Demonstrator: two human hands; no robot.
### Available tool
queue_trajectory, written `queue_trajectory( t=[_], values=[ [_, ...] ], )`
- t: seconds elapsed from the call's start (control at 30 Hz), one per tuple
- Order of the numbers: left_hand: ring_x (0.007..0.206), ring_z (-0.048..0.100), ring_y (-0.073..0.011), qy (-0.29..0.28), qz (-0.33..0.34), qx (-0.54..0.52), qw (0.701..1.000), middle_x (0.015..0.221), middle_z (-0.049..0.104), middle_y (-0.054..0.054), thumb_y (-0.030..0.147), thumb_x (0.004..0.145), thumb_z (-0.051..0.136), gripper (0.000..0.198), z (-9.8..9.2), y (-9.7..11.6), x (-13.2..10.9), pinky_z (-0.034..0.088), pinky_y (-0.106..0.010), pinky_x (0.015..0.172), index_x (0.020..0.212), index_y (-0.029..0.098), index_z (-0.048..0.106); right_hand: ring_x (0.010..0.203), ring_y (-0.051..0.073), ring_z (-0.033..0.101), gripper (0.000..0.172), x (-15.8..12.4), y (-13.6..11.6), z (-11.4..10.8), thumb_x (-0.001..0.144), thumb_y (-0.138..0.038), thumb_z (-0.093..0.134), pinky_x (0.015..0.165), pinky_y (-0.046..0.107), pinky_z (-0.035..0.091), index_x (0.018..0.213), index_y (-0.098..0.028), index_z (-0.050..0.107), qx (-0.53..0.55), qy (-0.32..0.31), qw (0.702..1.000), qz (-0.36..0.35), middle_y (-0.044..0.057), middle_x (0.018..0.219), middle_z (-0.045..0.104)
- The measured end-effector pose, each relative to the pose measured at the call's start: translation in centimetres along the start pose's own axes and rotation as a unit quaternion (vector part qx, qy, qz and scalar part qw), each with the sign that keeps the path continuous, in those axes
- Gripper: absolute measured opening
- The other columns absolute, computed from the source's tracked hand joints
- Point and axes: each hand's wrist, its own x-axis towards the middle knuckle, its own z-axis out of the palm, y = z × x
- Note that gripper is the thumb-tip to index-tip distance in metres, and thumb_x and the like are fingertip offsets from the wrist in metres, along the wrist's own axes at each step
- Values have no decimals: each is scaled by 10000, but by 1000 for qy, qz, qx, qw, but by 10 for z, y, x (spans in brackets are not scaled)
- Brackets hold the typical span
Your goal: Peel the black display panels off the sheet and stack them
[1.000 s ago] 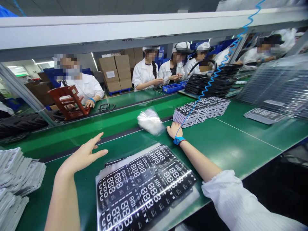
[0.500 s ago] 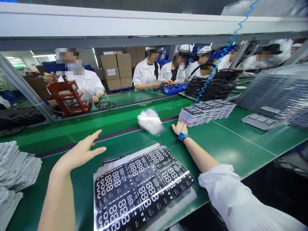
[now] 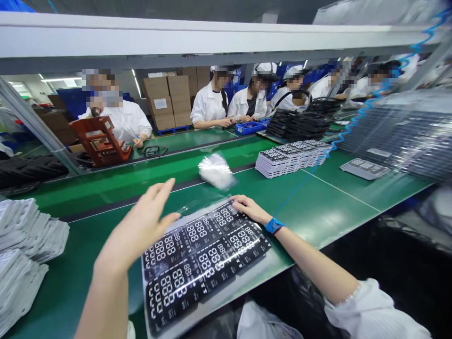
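Shifting from the panel stack (image 3: 291,160) onto the display sheet (image 3: 206,263), the right hand (image 3: 249,209) lies open, gripping nothing; the left hand (image 3: 141,226) hovers open, empty.

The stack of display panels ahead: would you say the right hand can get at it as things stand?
Probably yes: the right hand lies on the panel sheet, and only green mat separates it from the stack.

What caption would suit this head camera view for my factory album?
A right hand touches black display panels on a green workbench, the left hand raised nearby.
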Motion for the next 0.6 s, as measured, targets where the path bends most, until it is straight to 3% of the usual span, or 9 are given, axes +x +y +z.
queue_trajectory(
  t=[0.07,0.17,0.27,0.37,0.43,0.53,0.6],
  values=[
    [1313,361,-261,-6,96,18,995,1463,329,-68,381,894,426,606,11,35,-19,367,-394,1048,1449,241,228,1001,234,591,334,-8,-4,3,819,-471,555,888,335,444,675,-182,640,36,6,999,-11,74,1074,663],
    [1298,380,-280,-51,275,61,958,1426,378,-132,317,863,525,591,50,78,-48,370,-387,1047,1398,159,327,954,234,615,364,-13,-2,5,846,-464,503,884,350,449,696,-169,656,87,41,995,-13,91,1009,683],
    [1328,329,-325,-64,380,100,917,1408,402,-153,348,871,535,537,101,95,-69,353,-426,1053,1333,105,409,994,244,607,395,-16,1,10,877,-466,447,930,391,429,863,-151,685,123,118,985,-2,118,1024,675],
    [1366,235,-354,-57,353,123,926,1467,296,-192,464,833,580,675,143,87,-77,320,-464,1067,1356,83,386,1059,267,575,438,-20,-2,14,873,-505,444,928,431,435,938,-134,667,146,234,961,13,159,1118,625],
    [1357,224,-386,-44,292,143,944,1469,264,-221,513,806,595,746,159,77,-77,316,-503,1055,1384,103,361,921,245,630,447,-25,-4,10,897,-500,398,811,418,501,984,-131,634,167,309,936,21,157,1028,639],
    [1348,246,-385,-21,245,163,955,1467,278,-202,524,824,560,728,168,65,-77,311,-521,1054,1414,167,328,617,179,623,403,-44,0,-18,940,-444,326,616,358,519,1030,-143,578,191,424,884,40,91,783,620],
    [1357,262,-335,-10,237,168,957,1474,285,-169,485,878,495,646,168,62,-78,308,-498,1067,1425,197,308,562,153,584,360,-64,8,-47,956,-411,318,586,341,496,1057,-160,555,186,508,839,59,76,773,585]
  ],
)
